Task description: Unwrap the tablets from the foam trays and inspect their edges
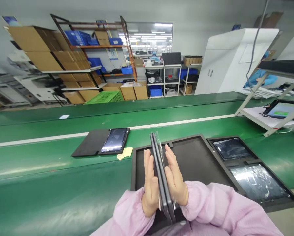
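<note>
Two thin dark tablets (pixel 159 170) stand on edge, face to face, pressed between my two palms. Against the left side lies my left hand (pixel 150 185), its fingers straight and pointing up. My right hand (pixel 173 175) presses flat on the right side, over loose clear film. Beneath them is a black foam tray (pixel 196 154) with a raised rim. To its right, another black tray (pixel 225 162) carries two film-covered tablets (pixel 260 182) in separate compartments.
On the green bench (pixel 50 186), a black tray (pixel 89 142) at the left holds a tablet (pixel 114 140) with a lit screen, near yellow paper (pixel 125 153). A white-legged stand (pixel 257 121) with a screen is at right. Shelves and boxes fill the back; a person in blue (pixel 267 78) is behind.
</note>
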`<move>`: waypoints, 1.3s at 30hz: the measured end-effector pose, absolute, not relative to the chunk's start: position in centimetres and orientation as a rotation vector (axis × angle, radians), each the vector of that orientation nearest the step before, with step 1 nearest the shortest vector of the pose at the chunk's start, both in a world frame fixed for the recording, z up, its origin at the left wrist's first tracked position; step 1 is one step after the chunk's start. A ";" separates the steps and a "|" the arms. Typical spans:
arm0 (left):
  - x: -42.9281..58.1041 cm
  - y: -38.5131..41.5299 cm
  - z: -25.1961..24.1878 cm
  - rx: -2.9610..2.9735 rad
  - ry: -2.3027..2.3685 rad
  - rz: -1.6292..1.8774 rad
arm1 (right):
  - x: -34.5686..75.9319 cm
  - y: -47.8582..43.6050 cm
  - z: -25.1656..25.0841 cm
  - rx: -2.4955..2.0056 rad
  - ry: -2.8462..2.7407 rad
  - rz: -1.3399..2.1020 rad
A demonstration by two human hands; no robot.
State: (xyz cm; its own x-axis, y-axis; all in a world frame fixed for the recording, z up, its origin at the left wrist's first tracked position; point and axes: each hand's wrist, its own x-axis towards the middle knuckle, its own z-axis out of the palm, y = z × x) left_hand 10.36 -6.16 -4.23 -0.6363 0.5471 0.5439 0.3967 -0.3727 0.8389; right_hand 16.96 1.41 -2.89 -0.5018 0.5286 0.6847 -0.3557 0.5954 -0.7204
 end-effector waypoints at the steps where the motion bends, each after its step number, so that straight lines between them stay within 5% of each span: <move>1: 10.4 -5.9 -2.9 1.284 1.678 2.186 | 16.7 1.4 -1.7 -0.158 -1.749 1.197; 8: 8.7 -2.5 3.1 1.024 1.594 2.145 | 13.1 3.4 3.8 -0.410 -1.415 1.873; 20: 6.9 0.0 5.5 0.703 1.604 2.115 | 9.8 5.3 4.7 -0.393 -1.166 2.071; 34: 4.4 2.6 3.5 0.590 1.439 2.188 | 8.0 7.1 3.8 -0.456 -1.173 1.993; 39: 4.5 0.8 -3.5 1.297 1.659 2.429 | 10.9 7.0 -1.4 -0.019 -1.512 1.274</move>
State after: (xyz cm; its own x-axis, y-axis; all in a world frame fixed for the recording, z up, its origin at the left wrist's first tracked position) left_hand 4.47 0.76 -3.55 -0.6724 0.3603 0.6466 0.4710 -0.4655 0.7493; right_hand 10.89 6.95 -1.39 -0.3951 0.6021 0.6938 -0.5817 0.4206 -0.6962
